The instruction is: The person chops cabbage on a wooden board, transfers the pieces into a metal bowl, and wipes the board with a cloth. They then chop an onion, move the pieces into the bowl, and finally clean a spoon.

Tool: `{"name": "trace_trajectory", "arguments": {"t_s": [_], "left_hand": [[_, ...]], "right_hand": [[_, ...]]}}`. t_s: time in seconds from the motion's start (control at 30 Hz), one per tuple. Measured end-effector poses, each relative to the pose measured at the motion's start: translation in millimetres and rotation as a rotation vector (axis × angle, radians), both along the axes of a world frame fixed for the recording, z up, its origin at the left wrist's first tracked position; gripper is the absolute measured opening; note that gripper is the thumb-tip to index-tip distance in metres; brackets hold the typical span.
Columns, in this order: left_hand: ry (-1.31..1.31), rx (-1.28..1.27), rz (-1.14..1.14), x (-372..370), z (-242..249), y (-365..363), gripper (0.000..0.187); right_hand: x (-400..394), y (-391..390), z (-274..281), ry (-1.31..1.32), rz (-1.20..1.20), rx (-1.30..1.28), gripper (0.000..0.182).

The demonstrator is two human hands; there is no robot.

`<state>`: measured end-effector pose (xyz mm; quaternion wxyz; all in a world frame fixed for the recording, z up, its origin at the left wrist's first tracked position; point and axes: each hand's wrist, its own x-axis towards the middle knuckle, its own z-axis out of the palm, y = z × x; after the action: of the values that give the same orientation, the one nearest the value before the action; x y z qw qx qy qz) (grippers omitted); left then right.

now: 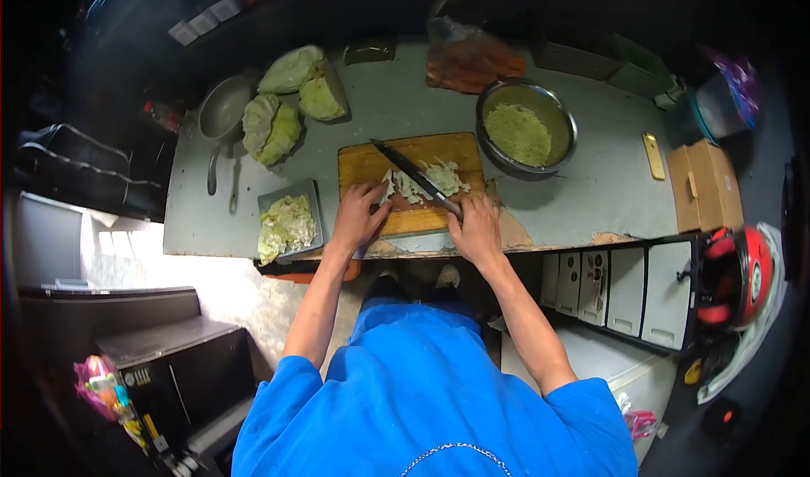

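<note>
A wooden cutting board [472, 152] lies near the front edge of the table, with chopped pale cabbage [443, 176] on it. My right hand [478, 225] is wrapped round the handle of a kitchen knife [413, 171], whose dark blade slants up and left across the cabbage. At the board's left side my left hand [361, 214] has its fingers curled against a piece of cabbage [387, 187]; the fingertips are partly hidden. Right of the board stands a metal bowl [567, 122] holding finely chopped cabbage [517, 134].
Cabbage heads [322, 94] and a frying pan [223, 110] occupy the table's left. A grey tray [315, 211] holds cabbage leaves [287, 224]. Bagged carrots [472, 62] lie at the back. A phone [654, 156] and cardboard box [707, 187] are at right.
</note>
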<state>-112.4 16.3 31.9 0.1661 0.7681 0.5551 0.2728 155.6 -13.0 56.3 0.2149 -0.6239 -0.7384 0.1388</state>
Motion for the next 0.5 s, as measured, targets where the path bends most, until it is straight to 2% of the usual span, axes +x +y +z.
{"name": "trace_trajectory", "arguments": {"t_s": [0.07,0.13,0.2,0.27,0.4,0.47,0.5], "left_hand": [[0.004,-0.007,0.031,-3,-3,-7,0.041],[0.014,-0.019,0.035,-1,-2,-15,0.041],[0.089,0.125,0.064,7,-1,-18,0.038],[0.144,0.207,0.034,8,-13,-17,0.035],[-0.007,0.257,0.060,16,-25,-14,0.027],[-0.093,0.237,0.087,17,-29,-13,0.025],[-0.100,0.235,0.089,18,-29,-13,0.025]], "right_hand": [[-5,0,12,0.207,0.020,-0.322,0.035],[-12,-5,15,0.319,0.043,-0.322,0.033],[-22,-11,17,0.431,0.045,-0.314,0.032],[-30,-15,19,0.512,-0.065,-0.501,0.036],[-43,-28,16,0.434,-0.073,-0.487,0.039],[-48,-35,26,0.692,-0.165,-0.780,0.039],[-53,-40,26,0.772,-0.172,-0.774,0.039]]}}
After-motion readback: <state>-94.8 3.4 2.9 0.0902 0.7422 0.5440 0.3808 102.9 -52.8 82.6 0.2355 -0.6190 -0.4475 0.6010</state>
